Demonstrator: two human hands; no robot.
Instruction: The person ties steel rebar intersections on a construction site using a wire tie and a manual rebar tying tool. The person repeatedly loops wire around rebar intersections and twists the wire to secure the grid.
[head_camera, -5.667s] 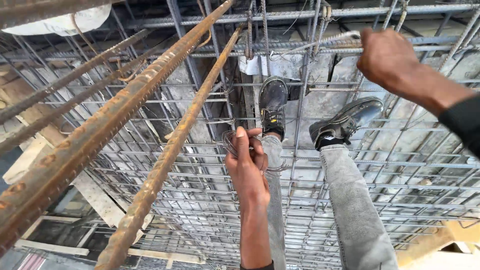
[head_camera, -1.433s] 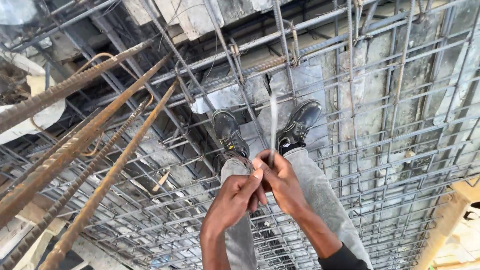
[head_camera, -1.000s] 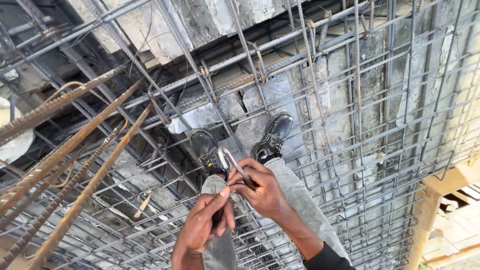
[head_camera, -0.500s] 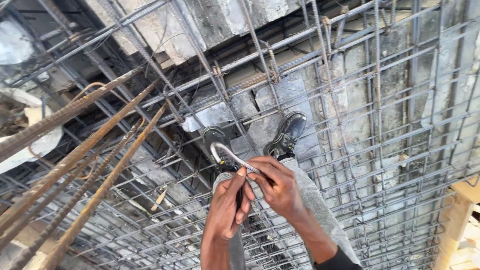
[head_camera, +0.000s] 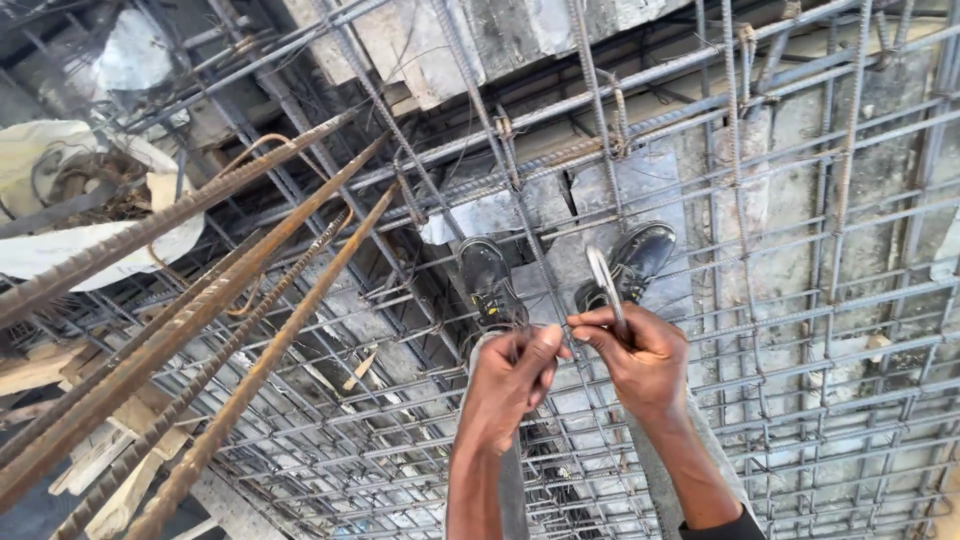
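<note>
1. Thin grey metal strip (head_camera: 606, 290), smooth and bent into a loop, is sitting at frame centre, rising toward 12 o'clock from the right hand (head_camera: 640, 355), which is pinching it with fingers curled tight.
2. Left hand (head_camera: 512, 385), at 9 o'clock of the right, is closing its fingertips on the strip's lower end.
3. Black boots (head_camera: 490, 280) are standing on the ribbed rebar grid (head_camera: 800, 300) beneath.
4. Rusty, rough bars (head_camera: 200, 330) are slanting at 9 o'clock, well apart; open room is lying toward 3 o'clock.

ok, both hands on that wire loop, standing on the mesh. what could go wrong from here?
1. The bent grey wire loop is pinched only at fingertips of the right hand and left hand; it could slip through the grid.
2. Black boots rest on thin grey rebar mesh with gaps; footing looks unsteady.
3. Rusty angled rebar rods project close beside the person.
</note>
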